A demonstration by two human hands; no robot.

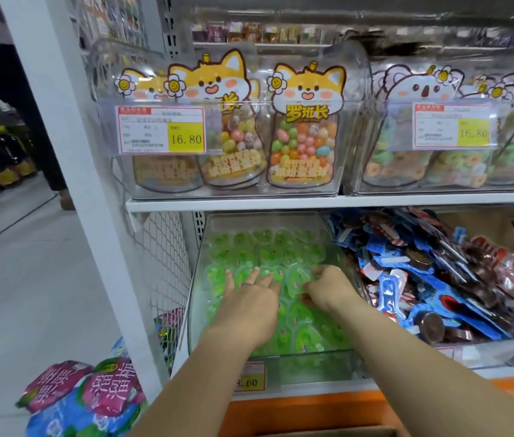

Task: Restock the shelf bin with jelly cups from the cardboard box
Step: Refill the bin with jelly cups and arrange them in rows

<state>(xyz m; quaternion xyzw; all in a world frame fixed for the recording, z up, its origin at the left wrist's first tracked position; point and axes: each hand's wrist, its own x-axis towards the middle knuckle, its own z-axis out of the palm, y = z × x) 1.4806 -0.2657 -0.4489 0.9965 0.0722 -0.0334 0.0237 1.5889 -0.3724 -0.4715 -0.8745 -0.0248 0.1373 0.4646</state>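
A clear plastic shelf bin (195, 298) on the lower shelf holds several green jelly cups (268, 250) in rows. My left hand (249, 302) lies flat on the cups near the bin's middle, fingers straight, a ring on one finger. My right hand (328, 287) is just to its right inside the bin, fingers curled round the edge of one green jelly cup (296, 279) that stands tilted. The top edge of the cardboard box (328, 432) shows at the bottom of the frame.
To the right of the bin lies a heap of blue and red snack packets (422, 279). The shelf above carries clear bins of candy pouches (303, 127) with price tags. Pink and blue bags (91, 398) hang at the lower left. A white upright (85, 184) borders the aisle floor.
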